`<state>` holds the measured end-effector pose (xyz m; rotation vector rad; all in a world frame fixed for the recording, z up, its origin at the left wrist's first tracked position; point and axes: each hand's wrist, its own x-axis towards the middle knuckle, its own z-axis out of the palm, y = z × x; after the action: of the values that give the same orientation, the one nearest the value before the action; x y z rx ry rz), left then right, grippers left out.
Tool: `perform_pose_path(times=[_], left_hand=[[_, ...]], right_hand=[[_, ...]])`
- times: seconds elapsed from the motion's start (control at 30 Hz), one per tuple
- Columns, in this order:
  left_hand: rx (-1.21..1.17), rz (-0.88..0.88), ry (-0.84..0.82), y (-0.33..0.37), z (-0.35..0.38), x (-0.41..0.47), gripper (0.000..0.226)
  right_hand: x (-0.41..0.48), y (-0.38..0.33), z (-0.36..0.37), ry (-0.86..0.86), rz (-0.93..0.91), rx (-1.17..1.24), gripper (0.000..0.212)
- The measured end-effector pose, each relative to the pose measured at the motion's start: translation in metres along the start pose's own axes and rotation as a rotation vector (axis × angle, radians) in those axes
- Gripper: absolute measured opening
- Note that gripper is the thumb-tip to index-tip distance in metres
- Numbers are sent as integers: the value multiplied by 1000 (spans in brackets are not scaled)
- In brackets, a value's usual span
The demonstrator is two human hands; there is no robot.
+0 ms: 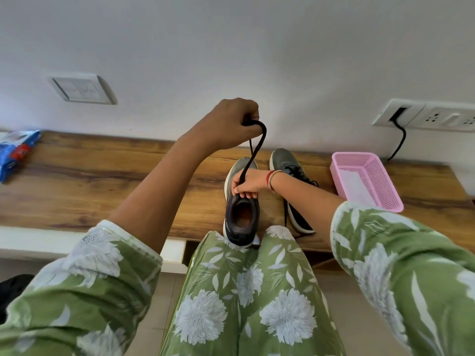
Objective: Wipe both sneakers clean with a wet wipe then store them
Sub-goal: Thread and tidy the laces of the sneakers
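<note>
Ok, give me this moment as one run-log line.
left hand: grips lace, raised | right hand: holds sneaker at tongue | second sneaker: on bench, laced | blue pack: bench's left end

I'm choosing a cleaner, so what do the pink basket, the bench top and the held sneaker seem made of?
Pink basket: likely moulded plastic, uniform colour, fine perforated walls. Bench top: wood or wood-look laminate, matte, brown grain streaks. Held sneaker: grey textile-looking upper, pale probably rubber sole; weave too blurred to confirm.
</note>
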<state>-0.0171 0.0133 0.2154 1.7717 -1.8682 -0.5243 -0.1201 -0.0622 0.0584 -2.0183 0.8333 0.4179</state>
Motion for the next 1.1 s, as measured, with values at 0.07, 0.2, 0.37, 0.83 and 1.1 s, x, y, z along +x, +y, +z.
perform_pose_path(times=[0.07,0.2,0.37,0.83,1.1], left_hand=[[0,-13,-20,-4,-2,0,17],[8,-65,-55,-9,-13,1,16],[22,-98,-86,-5,-36,-4,19],[-213,-391,-176,-43,-25,-30,77],[-183,-177,-257,-24,46,-18,23]], right_hand=[[-5,-2,-7,-21,-3,56,15],[-24,-11,-26,-54,-7,118,15],[-61,-41,-58,-14,-81,209,10],[-131,-118,-114,47,-171,143,6],[-147,-122,-124,118,-236,193,13]])
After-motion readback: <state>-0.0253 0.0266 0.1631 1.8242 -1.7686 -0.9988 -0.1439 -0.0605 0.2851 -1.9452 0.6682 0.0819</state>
